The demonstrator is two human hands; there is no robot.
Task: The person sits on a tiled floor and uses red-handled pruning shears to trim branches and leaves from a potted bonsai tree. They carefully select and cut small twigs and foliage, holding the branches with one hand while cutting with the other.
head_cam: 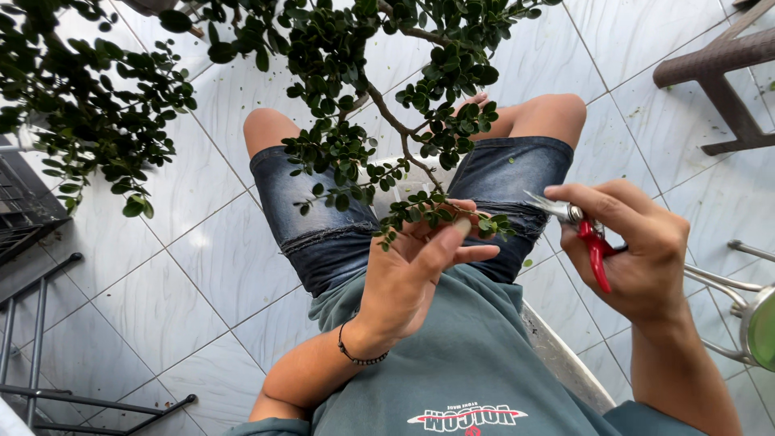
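A small-leaved shrub (pixel 339 73) spreads across the top of the head view, with a thin leafy branch (pixel 420 206) hanging down over my lap. My left hand (pixel 412 266) cups the tip of that branch, palm up, fingers curled around the leaves. My right hand (pixel 638 242) is closed on red-handled pruning shears (pixel 585 234), whose metal blades point left toward the branch tip, a short gap away. I am seated, in denim shorts (pixel 323 210) and a green shirt.
White tiled floor (pixel 186 274) lies all around. A brown plastic chair leg (pixel 718 73) stands at the top right, a metal frame (pixel 48 355) at the lower left, and a chrome stool frame (pixel 743 307) at the right edge.
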